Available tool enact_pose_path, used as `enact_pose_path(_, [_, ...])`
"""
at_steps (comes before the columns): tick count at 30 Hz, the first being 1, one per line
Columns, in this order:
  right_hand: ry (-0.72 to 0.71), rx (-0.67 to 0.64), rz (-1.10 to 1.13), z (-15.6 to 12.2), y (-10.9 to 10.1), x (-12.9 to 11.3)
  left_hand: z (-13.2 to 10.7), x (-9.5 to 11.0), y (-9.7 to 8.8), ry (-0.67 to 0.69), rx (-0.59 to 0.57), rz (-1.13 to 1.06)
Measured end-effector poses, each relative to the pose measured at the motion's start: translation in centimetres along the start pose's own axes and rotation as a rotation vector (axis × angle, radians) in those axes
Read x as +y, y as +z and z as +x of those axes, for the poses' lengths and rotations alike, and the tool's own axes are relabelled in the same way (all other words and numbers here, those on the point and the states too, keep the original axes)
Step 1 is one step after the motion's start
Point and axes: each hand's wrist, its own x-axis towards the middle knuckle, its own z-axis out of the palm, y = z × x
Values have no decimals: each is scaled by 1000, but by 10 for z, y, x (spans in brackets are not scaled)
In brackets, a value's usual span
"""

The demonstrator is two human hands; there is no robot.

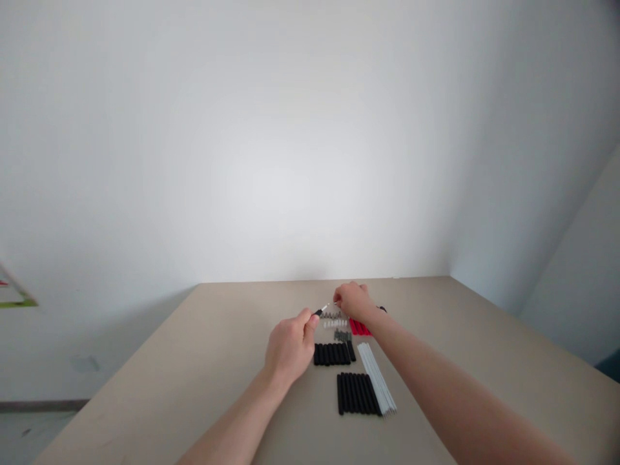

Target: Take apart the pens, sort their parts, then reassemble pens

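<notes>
My left hand (290, 345) is closed around a black pen barrel (318, 312), its pale, thin front end pointing up and to the right. Across a small gap, my right hand (352, 299) pinches a tiny light piece (334, 303), too small to make out. Beneath the hands lie rows of small metallic pieces (332, 316), small white pieces (335, 324) and small grey pieces (343, 336). Red tubes (359, 327) lie partly behind my right forearm. Closer to me are short black tubes (332, 354), longer black tubes (358, 394) and a bundle of thin white pen refills (376, 380).
A beige table (194, 361) carries all the parts and meets a white wall (290, 161) at its back edge. Just right of my right wrist, a small black object (383, 309) shows in part. A green-edged panel (17, 294) is at the far left.
</notes>
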Motion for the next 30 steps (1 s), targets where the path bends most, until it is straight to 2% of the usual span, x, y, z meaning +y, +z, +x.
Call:
enact_pose_path(3, [-24,30,9,0,-3,-3,0,1,0,4,1,0])
enact_pose_path(6, [-45,104,45,-11,-13,-9,0,1,0,5,10,-10])
enact_pose_path(11, [-150,241,161,-61,-30,-27,0,-3,2,-7,12,-55])
enact_pose_path(13, [-243,357,384,-83,-29,-31,0,-5,3,-13,21,-78])
enact_pose_path(14, [-235,395,486,-91,-27,-31,0,-6,3,-11,23,-92])
enact_pose_path(16, [-127,433,692,-102,-21,-30,-1,-6,4,4,13,-127])
enact_pose_path(18, [1,409,917,-105,-14,-27,-2,-5,4,35,-13,-164])
enact_pose_path(20, [58,386,1092,-104,-11,-25,-3,-2,4,65,-32,-189])
enact_pose_path(27, [185,360,1385,-101,-15,-30,-4,1,6,172,-109,-245])
enact_pose_path(30, [190,358,1460,-101,-17,-30,-4,1,7,184,-111,-235])
